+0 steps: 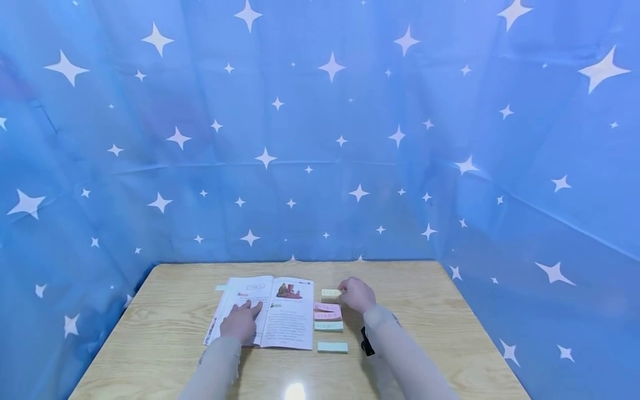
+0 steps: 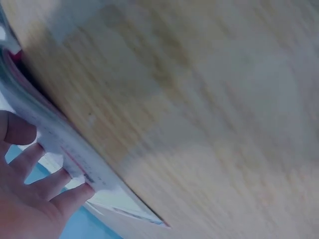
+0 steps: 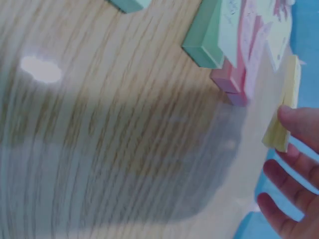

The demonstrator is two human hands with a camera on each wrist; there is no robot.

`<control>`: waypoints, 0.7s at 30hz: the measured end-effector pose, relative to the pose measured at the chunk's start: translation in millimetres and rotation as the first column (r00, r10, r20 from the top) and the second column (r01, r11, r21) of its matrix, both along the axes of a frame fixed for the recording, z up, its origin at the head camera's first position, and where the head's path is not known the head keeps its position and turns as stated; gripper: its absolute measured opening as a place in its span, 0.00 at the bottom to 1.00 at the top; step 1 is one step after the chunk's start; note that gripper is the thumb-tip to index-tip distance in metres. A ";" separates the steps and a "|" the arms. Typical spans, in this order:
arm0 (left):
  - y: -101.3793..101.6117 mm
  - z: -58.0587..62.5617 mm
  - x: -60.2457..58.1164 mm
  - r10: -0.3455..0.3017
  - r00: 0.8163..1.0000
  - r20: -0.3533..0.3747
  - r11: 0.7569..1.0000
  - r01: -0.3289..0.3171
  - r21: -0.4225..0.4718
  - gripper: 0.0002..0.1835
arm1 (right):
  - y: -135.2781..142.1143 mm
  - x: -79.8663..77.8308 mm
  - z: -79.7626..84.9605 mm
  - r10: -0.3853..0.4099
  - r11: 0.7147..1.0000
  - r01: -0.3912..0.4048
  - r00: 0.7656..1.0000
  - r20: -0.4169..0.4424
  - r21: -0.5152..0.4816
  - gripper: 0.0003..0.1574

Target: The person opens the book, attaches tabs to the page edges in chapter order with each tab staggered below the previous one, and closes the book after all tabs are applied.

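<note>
An open book with printed text and a coloured picture lies on the table. My left hand rests on its left page with the fingers spread; the left wrist view shows those fingertips touching the paper. To the right of the book, my right hand pinches the end of a yellow sticky note pad between thumb and fingers. Handwriting shows on the pad's top, too small to read. Pink sticky note pads and a green sticky note pad lie just nearer, beside the book's right edge.
Another green sticky note pad lies apart, nearer the front. A pale tab sticks out from the book's left side. The wooden table meets a blue star-patterned curtain at the back and sides.
</note>
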State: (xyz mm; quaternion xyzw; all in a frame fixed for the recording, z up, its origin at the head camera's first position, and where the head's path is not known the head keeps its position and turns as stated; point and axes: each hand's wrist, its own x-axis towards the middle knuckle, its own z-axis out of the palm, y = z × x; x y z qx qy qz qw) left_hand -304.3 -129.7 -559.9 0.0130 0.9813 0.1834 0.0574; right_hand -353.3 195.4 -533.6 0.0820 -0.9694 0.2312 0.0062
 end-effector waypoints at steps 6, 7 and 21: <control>-0.2 4.0 -1.6 0.011 0.998 -0.054 1.000 -0.013 -0.029 0.25 | 1.5 4.8 13.3 0.023 1.000 -0.023 1.000 -0.003 0.000 0.13; 0.5 5.1 -1.8 0.015 0.998 -0.057 1.000 -0.017 -0.026 0.25 | 1.9 5.8 15.5 0.028 1.000 -0.028 1.000 -0.006 0.001 0.13; 9.9 18.3 -0.8 -0.031 0.993 -0.117 0.995 0.021 -0.093 0.21 | 6.7 17.1 29.5 0.091 0.995 -0.087 0.993 -0.070 0.055 0.13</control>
